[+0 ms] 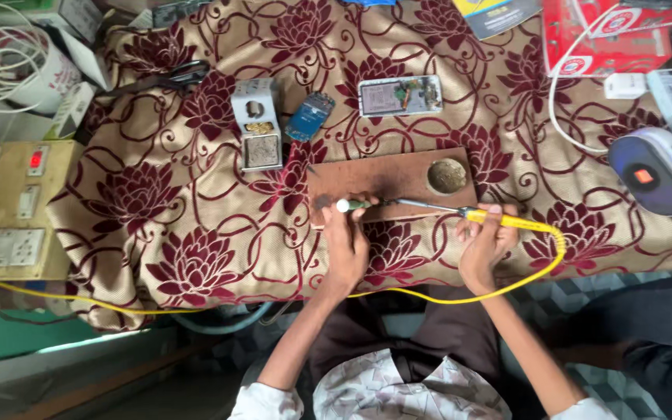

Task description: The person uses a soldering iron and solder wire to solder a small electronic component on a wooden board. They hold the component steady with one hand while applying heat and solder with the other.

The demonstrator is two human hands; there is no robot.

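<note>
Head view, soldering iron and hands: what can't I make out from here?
- Soldering iron tip: too small to tell if it touches anything.
- Small white-ended part at the left hand: fingers cover most of it.
- Right hand grip: fingers hide the handle.
- Wooden board near edge: hidden by both hands.

A yellow-handled soldering iron point(460, 211) lies nearly level, its tip at a small white-tipped piece point(349, 205).

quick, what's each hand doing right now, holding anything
Left hand: closed on a small white-tipped tool at the wooden board.
Right hand: closed on the yellow soldering iron.
</note>
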